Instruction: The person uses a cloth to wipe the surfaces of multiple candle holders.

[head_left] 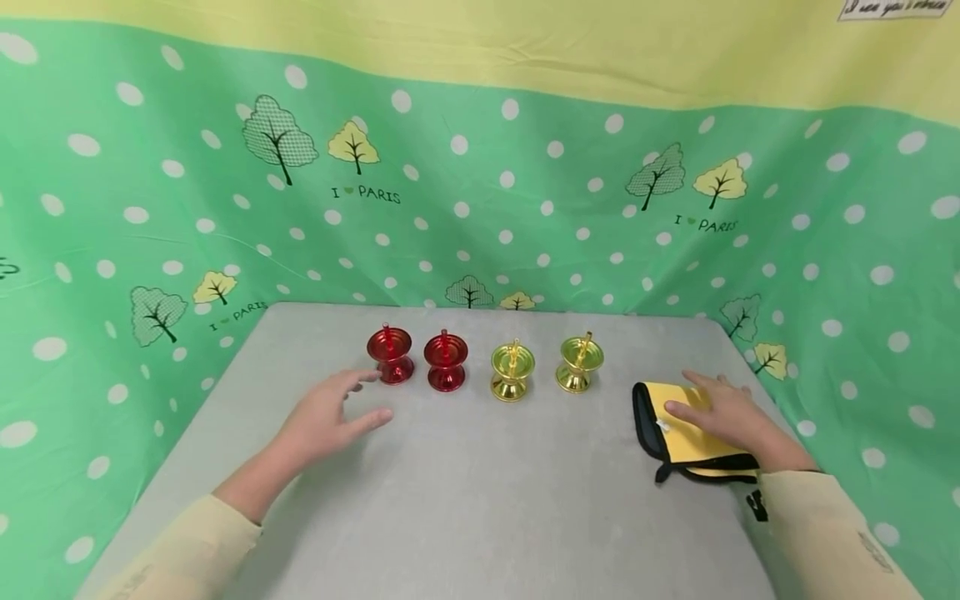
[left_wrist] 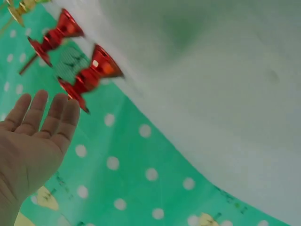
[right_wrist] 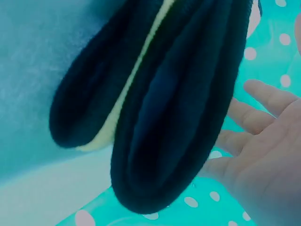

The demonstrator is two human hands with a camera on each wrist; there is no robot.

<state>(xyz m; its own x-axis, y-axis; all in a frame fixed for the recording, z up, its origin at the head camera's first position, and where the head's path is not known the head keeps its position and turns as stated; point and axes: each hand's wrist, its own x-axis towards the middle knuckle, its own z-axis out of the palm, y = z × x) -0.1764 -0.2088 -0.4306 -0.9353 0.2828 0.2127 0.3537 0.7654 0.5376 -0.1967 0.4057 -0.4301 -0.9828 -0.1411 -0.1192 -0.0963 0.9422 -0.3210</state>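
Observation:
Two shiny red candle holders, the left one (head_left: 394, 371) and its neighbour (head_left: 447, 379), stand upright on the grey table, each with a thin central spike. Beside them are two gold ones, one nearer (head_left: 509, 387) and one further right (head_left: 574, 379). My left hand (head_left: 318, 421) is spread just left of the red pair, its fingertips close to the leftmost one, palm bare in the left wrist view. Over a folded yellow pouch with black edging (head_left: 686, 450) hovers my right hand (head_left: 727, 412), fingers extended. In the right wrist view the pouch's dark edges (right_wrist: 122, 136) hide part of the fingers.
The grey table (head_left: 480, 517) reaches back to a green dotted curtain (head_left: 510, 208) printed with trees, which also hangs along both sides. A small black item (head_left: 757, 505) lies at the table's right edge beside the right sleeve.

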